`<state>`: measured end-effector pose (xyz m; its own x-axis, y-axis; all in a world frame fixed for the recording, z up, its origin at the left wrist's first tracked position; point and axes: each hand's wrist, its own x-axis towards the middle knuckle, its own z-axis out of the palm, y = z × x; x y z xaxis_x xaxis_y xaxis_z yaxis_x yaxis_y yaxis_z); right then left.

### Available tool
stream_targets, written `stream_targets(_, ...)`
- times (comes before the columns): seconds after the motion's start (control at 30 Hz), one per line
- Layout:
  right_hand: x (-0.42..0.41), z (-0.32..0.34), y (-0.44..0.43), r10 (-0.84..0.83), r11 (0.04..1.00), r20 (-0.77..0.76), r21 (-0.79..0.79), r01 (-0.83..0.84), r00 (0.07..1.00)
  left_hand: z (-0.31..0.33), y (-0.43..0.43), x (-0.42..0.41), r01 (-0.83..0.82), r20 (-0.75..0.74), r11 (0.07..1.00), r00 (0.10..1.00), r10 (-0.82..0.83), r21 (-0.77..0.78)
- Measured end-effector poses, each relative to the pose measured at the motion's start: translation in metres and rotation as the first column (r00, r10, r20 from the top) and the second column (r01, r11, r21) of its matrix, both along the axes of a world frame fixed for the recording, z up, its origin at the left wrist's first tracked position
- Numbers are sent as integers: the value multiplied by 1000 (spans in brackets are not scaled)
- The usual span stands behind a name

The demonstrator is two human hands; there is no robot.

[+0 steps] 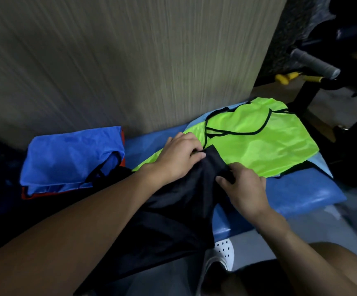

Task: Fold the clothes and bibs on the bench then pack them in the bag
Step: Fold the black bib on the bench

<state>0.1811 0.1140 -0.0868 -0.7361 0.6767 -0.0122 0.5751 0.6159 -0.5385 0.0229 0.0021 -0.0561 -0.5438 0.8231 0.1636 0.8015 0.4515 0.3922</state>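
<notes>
A black garment [173, 210] hangs from the front of the blue padded bench [301, 193] down toward my legs. My left hand [177, 157] pinches its upper corner, and my right hand [245, 189] grips the same top edge a little to the right. Behind my hands a neon green bib [258, 142] with black trim lies spread flat on the bench, over a light blue cloth [320, 161]. At the left end sits a folded blue bib [66, 159] on top of something red [38, 195].
A ribbed beige wall panel [130, 60] rises right behind the bench. At the upper right stand a grey padded bar [316, 63], a yellow handle [288, 77] and black equipment frames. My white perforated shoe [222, 253] is on the floor below the bench edge.
</notes>
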Motion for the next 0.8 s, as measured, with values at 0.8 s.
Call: stream_targets(0.8, 11, 15, 5, 58, 997, 7, 58, -58, 998, 19, 42, -26, 266, 111, 949, 962, -250, -168)
